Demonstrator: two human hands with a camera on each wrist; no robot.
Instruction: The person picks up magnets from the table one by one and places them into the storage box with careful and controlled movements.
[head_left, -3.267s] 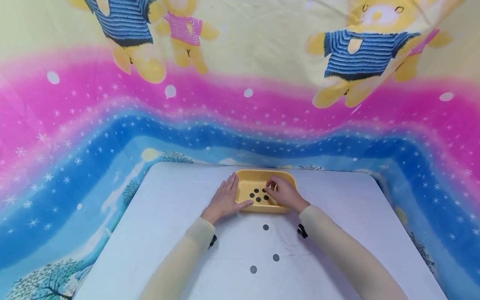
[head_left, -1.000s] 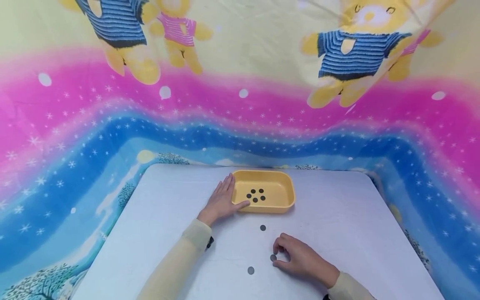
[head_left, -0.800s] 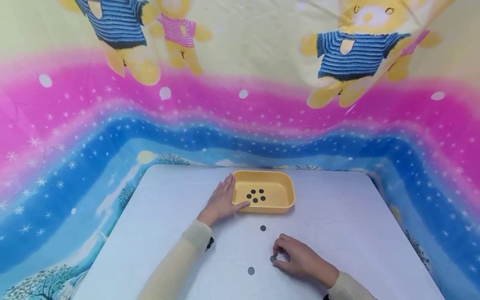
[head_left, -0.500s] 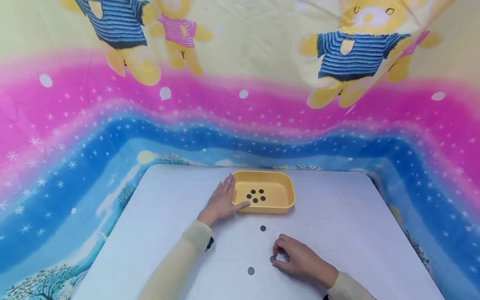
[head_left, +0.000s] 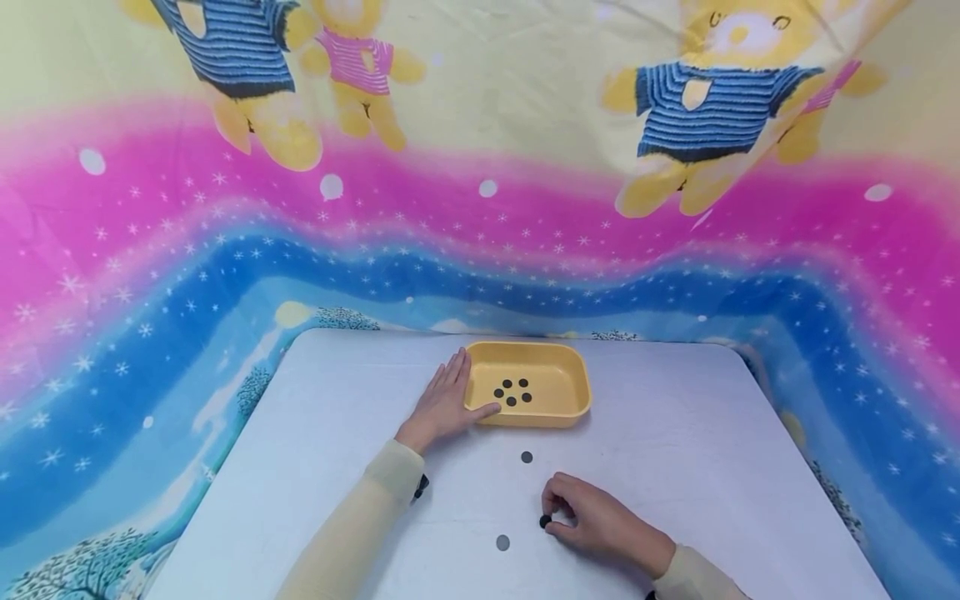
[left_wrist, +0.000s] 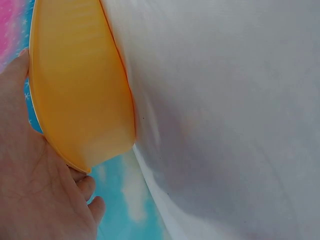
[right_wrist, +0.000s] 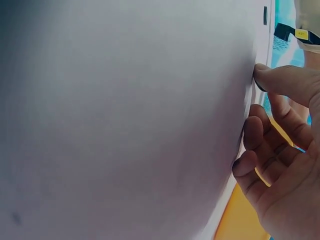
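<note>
My left hand [head_left: 442, 410] lies along the left end of a yellow plastic tray [head_left: 576, 385], fingers straight against its side and thumb over the near rim. In the left wrist view, the palm meets the outer wall of the tray [left_wrist: 85, 85]. Out on the white table, thumb and fingertips of my right hand [head_left: 600, 517] pinch a small dark round disc [head_left: 545, 522], tipped up on its edge. The right wrist view shows a dark sliver of that disc [right_wrist: 259, 84] under the thumb. Several similar discs [head_left: 512, 402] lie flat inside the tray.
Two more discs lie flat on the table: a dark one [head_left: 527, 457] in front of the tray and a greyer one [head_left: 503, 543] nearer the front, left of my right hand. A patterned cloth [head_left: 480, 217] rises behind the table's back edge [head_left: 360, 330].
My right hand has come from inside the tray to a disc at the table's front right. In the last half second it has tipped that disc up. The left hand stays at the tray.
</note>
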